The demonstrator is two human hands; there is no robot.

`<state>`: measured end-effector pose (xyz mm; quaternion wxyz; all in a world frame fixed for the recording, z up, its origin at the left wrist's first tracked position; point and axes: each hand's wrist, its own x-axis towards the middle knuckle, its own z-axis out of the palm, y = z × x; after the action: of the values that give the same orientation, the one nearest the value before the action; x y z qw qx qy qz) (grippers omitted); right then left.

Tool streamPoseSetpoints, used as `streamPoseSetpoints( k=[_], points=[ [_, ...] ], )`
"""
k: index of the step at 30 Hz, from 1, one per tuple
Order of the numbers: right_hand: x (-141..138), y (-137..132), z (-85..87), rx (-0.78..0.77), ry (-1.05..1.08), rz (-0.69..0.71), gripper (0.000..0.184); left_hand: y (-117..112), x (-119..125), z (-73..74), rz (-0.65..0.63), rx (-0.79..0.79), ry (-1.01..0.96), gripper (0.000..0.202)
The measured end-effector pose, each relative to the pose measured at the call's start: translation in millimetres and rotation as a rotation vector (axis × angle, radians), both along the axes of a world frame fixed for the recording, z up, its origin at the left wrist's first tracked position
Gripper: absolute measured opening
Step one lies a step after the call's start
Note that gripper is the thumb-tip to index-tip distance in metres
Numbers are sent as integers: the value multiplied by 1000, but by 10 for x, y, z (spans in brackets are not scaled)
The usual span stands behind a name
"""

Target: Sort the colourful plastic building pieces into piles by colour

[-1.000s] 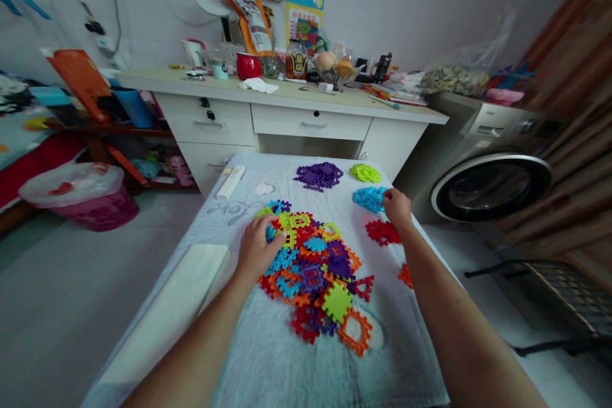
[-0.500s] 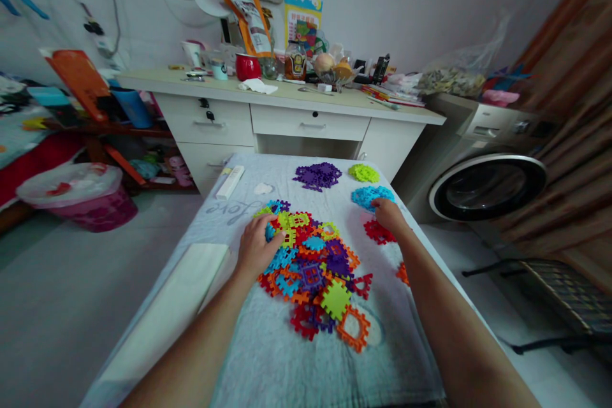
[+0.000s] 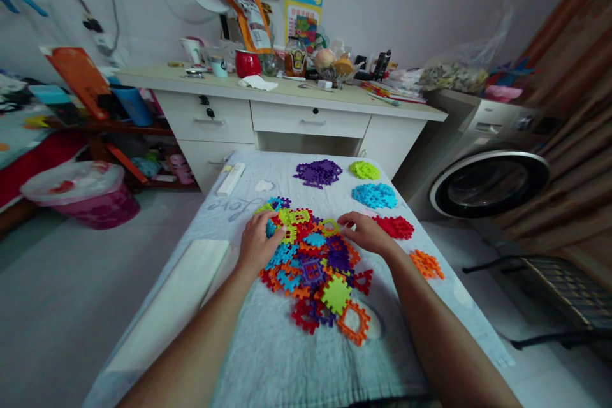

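A mixed pile of notched plastic building tiles in several colours lies in the middle of the cloth-covered table. My left hand rests at the pile's left edge, thumb and fingers apart around blue and yellow-green tiles. At the upper right of the pile is my right hand, its fingers bent and apart beside a yellow-green frame tile; whether it touches that tile I cannot tell. Single-colour heaps lie farther out: purple, yellow-green, blue, red and orange.
A white box lies at the table's far left, and a long white panel along its left edge. Behind stands a cluttered desk. A washing machine is to the right, a pink bin to the left.
My right hand has moved left and nearer, from the blue heap to the mixed pile, uncovering the blue, red and orange heaps. My left hand has stayed almost in place.
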<state>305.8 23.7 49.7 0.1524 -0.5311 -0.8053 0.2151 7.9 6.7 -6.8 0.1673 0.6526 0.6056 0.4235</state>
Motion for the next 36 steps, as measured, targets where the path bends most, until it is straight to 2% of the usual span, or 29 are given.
streamPoseSetpoints(
  k=[5, 9, 14, 22, 25, 29, 32, 36],
  points=[
    [-153, -1, -181, 10, 49, -31, 48, 3, -2, -15, 5, 23, -14, 36],
    [-185, 7, -267, 7, 92, -31, 49, 6, 2, -18, 15, 25, -11, 37],
    [-210, 5, -310, -18, 185, -94, 52, 7, -8, -28, 8, 16, 1, 37],
    [-179, 91, -399, -105, 465, -205, 27, 4, 0, -20, 19, 33, 5, 36],
    [-119, 168, -356, -32, 518, -277, 25, 5, 1, -12, 19, 36, 11, 36],
    [-42, 334, -202, 88, 548, -377, 22, 13, -7, -30, 16, 31, 10, 36],
    [-9, 468, -71, 40, 614, -405, 22, 19, -12, -47, 13, 36, 19, 36],
    [3, 574, 38, -82, 672, -376, 20, 21, -11, -43, 8, 29, 32, 36]
  ],
)
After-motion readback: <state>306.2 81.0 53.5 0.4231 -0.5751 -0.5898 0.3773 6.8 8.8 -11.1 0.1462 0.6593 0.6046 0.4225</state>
